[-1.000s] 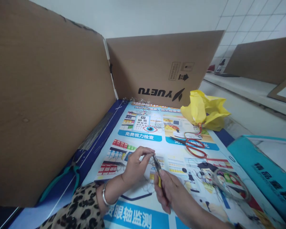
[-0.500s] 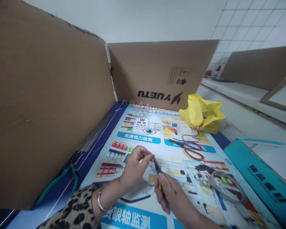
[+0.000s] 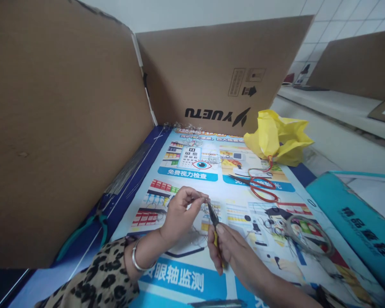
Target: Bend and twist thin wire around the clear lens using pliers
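My left hand (image 3: 183, 209) is closed in a pinch, thumb against forefinger, over the middle of the printed sheet. What it pinches is too small to make out. My right hand (image 3: 226, 248) grips needle-nose pliers (image 3: 213, 214) with dark jaws and yellow handles. Their tips point up and away, right at the left fingertips; whether the jaws are closed on anything is not clear. Thin wire loops (image 3: 197, 235) lie on the sheet beneath the hands. Beyond the right hand are red-handled scissors (image 3: 263, 188) and a coil of grey wire (image 3: 309, 235).
Cardboard panels (image 3: 224, 77) wall off the left and back. Teal-handled pliers (image 3: 83, 233) and straight wires (image 3: 128, 175) lie along the left side. A crumpled yellow bag (image 3: 279, 137) sits at the back right, a teal box (image 3: 353, 226) at the right. Small wire pieces (image 3: 189, 128) lie at the back.
The view has tipped down a little, so the surroundings sit higher. Both hands keep nearly the same pose, with the plier tips still at the left fingertips.
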`<state>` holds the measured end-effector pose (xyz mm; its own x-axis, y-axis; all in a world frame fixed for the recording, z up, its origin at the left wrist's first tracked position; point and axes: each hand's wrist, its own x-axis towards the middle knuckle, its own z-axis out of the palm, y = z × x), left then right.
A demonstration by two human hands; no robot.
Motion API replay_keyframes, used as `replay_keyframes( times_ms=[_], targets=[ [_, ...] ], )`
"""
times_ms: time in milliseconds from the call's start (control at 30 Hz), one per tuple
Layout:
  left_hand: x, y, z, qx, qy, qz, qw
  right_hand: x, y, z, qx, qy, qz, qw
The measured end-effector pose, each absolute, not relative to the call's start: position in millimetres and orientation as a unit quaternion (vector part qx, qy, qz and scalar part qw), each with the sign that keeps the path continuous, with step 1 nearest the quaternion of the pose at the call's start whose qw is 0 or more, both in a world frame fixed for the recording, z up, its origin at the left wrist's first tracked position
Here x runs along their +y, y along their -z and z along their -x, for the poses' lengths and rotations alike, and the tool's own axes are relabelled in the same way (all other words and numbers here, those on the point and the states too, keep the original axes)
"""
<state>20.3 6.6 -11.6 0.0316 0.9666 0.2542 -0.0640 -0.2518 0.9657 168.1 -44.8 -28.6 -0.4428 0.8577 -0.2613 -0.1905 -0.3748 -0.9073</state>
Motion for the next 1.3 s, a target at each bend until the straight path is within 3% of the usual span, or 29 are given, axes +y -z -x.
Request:
replay_keyframes(
  times_ms=[833,1300],
  targets=[
    [7.1,17.9,-11.9,0.384,-0.517,-0.76,0.088,-44.8,27.2,-167.5,-0.423,-0.735,0.4,0.347],
    [7.0,17.2,-12.1,0.39,-0.5,-0.771,0.062,-45.1,19.1,-169.3,-0.493,-0.671,0.454,0.319]
  ],
)
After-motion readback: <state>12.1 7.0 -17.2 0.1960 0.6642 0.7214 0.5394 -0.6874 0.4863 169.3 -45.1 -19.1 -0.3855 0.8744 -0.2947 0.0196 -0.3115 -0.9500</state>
